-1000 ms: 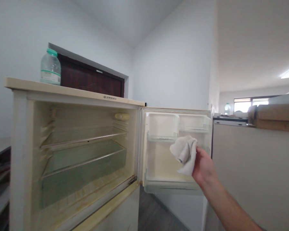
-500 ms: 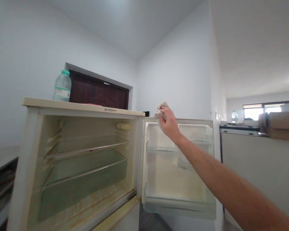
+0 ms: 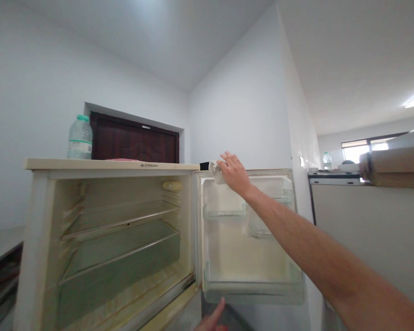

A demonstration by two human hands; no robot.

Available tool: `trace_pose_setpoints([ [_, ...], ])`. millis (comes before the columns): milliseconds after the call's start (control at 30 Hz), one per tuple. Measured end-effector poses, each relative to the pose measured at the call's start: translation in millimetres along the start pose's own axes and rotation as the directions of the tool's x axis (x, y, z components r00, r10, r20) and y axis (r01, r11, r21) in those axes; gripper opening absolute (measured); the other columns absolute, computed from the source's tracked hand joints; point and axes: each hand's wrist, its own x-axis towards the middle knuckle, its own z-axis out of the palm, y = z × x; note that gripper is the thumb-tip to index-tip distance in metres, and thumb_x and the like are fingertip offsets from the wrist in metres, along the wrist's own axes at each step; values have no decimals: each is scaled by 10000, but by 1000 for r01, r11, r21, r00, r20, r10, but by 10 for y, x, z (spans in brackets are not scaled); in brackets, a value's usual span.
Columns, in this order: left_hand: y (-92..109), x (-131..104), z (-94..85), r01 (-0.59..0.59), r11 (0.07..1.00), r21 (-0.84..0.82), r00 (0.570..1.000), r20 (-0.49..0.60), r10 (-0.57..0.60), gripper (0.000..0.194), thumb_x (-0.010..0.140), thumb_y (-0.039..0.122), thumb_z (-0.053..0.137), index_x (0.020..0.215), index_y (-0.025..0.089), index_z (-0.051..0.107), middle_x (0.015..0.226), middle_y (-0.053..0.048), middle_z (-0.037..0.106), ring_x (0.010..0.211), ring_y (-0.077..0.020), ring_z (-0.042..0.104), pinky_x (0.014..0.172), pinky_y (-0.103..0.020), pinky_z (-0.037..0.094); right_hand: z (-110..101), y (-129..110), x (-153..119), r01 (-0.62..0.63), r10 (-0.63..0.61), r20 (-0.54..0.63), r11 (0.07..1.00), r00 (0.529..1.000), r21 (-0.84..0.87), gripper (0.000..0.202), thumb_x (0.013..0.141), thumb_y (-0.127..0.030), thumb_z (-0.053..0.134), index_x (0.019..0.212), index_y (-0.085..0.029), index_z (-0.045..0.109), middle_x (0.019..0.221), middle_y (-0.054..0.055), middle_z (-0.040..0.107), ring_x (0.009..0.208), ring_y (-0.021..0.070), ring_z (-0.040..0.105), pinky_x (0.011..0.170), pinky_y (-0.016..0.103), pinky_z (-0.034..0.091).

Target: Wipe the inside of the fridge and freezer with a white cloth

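The refrigerator stands with its door swung out to the right. My right hand is at the door's top edge near the hinge side, closed on a crumpled white cloth. The cloth hangs partly over the inner face of the door. At the bottom of the view, my left hand shows only in part, below the door's lowest shelf. One of its fingers points upward, and I see nothing held there.
A plastic bottle with a green cap sits on the refrigerator top. Inside are a glass shelf and a clear drawer. Behind is a dark door. To the right, a cardboard box lies on a white cabinet.
My right hand has shifted left along the door's top edge with the cloth, its fingers now raised and more spread. My left hand has come into view at the bottom.
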Motion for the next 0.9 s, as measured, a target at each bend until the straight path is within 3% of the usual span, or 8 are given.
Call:
trace_pose_setpoints([
  [100,-201,294,160,-33,990,-139,986,-168,10,1064,877,786,895,1801,445,492,1402,-191,795,1302,-462,837,1070,-652,687,-61,38,157,-85,84,-89,996,992,-8,345,1145,-134,574,1450,-202,719,1680,229,678,1738,373,484,1454,694,382],
  [167,-163,440,373,-87,965,-249,970,-243,25,891,1001,629,798,1812,459,470,1502,-178,757,1410,-441,786,1100,-628,670,-54,11,231,-102,100,-109,995,989,-7,350,1143,-145,597,1470,-210,705,1691,231,662,1741,373,475,1461,690,371],
  [267,-78,570,580,-159,926,-343,959,-275,63,861,1020,524,765,1825,441,469,1687,-205,640,1579,-453,674,1109,-573,659,49,-116,255,-21,20,-55,1000,998,-17,371,1148,-147,608,1502,-220,692,1716,223,646,1742,367,472,1468,693,355],
  [433,-69,645,528,-163,911,-379,963,-264,62,920,1003,578,753,1852,433,429,1837,-210,494,1722,-486,526,1192,-595,616,364,-349,163,152,-146,94,987,985,-52,328,1150,-133,606,1440,-223,731,1673,204,694,1688,345,538,1438,656,407],
  [567,-73,663,421,-137,922,-363,966,-254,44,892,1008,548,717,1847,438,435,1774,-211,544,1590,-481,661,1171,-598,629,459,-327,190,65,-59,90,996,994,-63,305,1155,-111,568,1367,-199,769,1532,203,774,1598,339,609,1381,594,477],
  [733,-75,636,301,-122,938,-325,969,-245,41,961,979,453,757,1862,469,377,1458,-176,710,1125,-367,849,1064,-543,673,214,-171,391,-211,209,-112,977,972,-5,358,1141,-104,580,1445,-189,748,1604,218,716,1603,340,581,1393,540,457],
  [800,-78,602,268,-127,939,-321,973,-224,55,963,990,403,751,1870,451,364,1330,-152,736,1041,-345,853,1033,-512,677,181,-184,425,-170,171,-106,985,980,16,385,1140,-103,579,1478,-198,736,1663,211,682,1648,338,543,1420,542,428],
  [900,-92,550,259,-128,943,-309,972,-228,57,934,1004,394,755,1864,413,391,1194,-129,780,983,-343,858,1005,-492,678,329,-291,353,48,-55,114,997,992,69,387,1121,-94,619,1469,-199,752,1657,196,709,1625,314,589,1418,525,448],
])
